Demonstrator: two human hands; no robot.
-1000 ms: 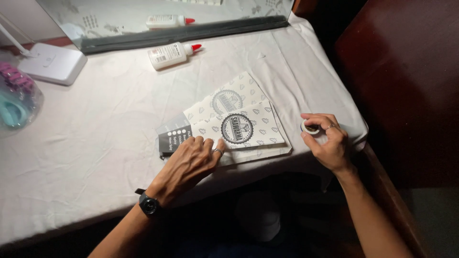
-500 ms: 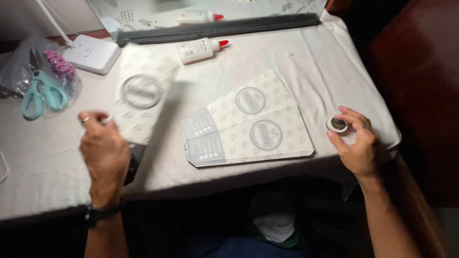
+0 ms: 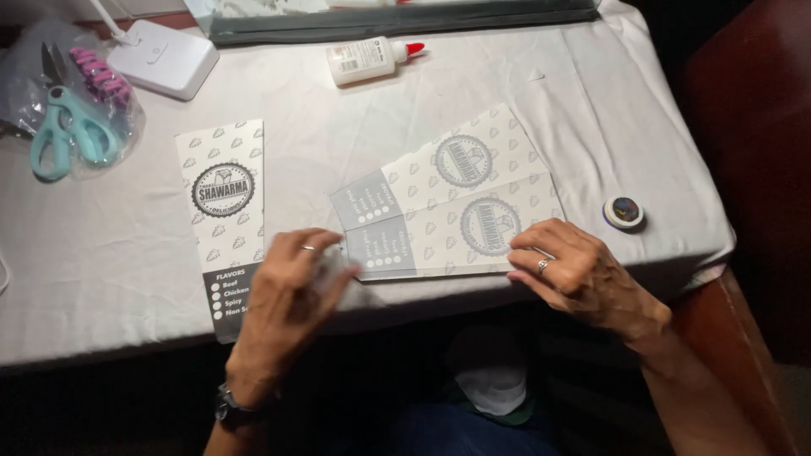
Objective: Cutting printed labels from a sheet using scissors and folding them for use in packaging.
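Both hands — left hand (image 3: 291, 283) and right hand (image 3: 579, 274), fingers spread flat — should press evenly on the printed paper sleeve (image 3: 448, 207) near the table's (image 3: 127, 279) front edge.

Two flat printed paper sleeves (image 3: 448, 207), white with grey ends, lie overlapped near the table's front edge.

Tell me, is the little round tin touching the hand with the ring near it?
Apart. The head view shows bare white cloth between the small round tin and the right hand, whose fingers rest on the flat printed paper sleeve.
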